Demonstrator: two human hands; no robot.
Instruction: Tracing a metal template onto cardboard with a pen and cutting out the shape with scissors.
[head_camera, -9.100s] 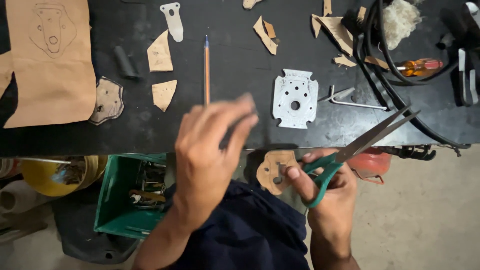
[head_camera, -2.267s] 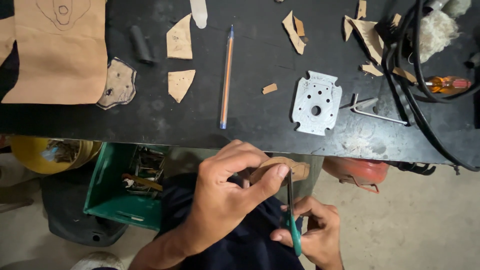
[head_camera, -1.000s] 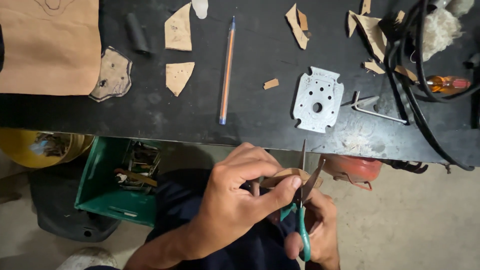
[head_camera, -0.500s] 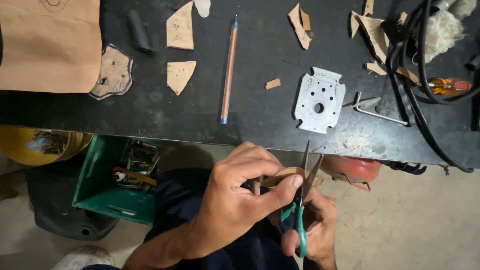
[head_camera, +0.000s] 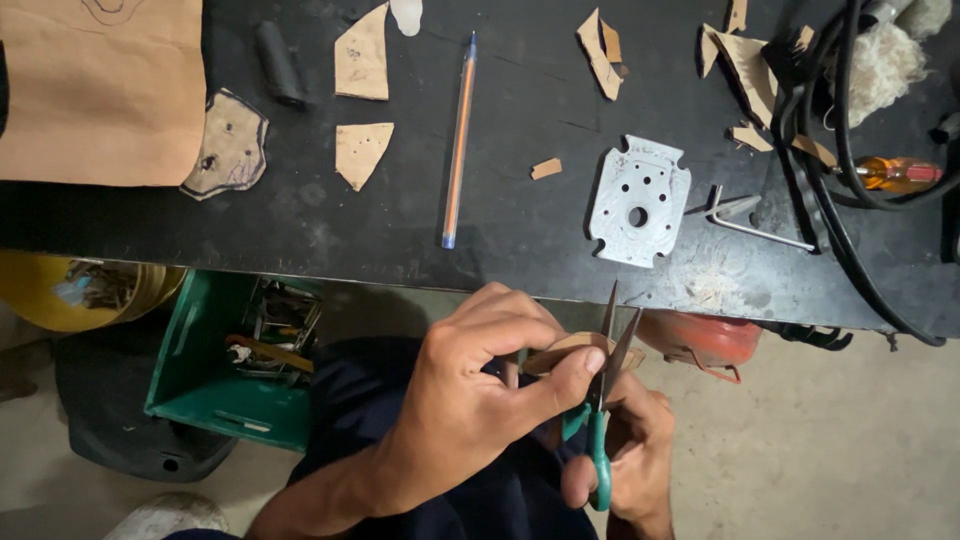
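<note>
Scissors with green handles, blades pointing up and slightly parted, gripped in right hand with fingers curled through the loops. Between the blades, a small tan cardboard piece, pinched by left hand: thumb pressed on the near face, fingers folded over the far side, knuckles up. Both hands held close together below the near edge of a black workbench, above a dark-clothed lap.

Cardboard piece judged light, thin and fairly stiff, yet easily bent or creased under pressure; not slippery, thanks to a matte fibrous face. Best held near the cut line but clear of the blades, flat between thumb and fingers, as seen here, and turned bit by bit to follow a curve. Small size leaves little room for fingertips beside the blade edges.

On the bench: grey metal plate with a centre hole and smaller holes, notched at the corners; orange pen lying lengthwise; bent hex key just right of the plate; tan offcuts scattered about; large tan sheet at far left; black cables at right. Under the bench, green crate of odd parts beside a yellow bucket.
</note>
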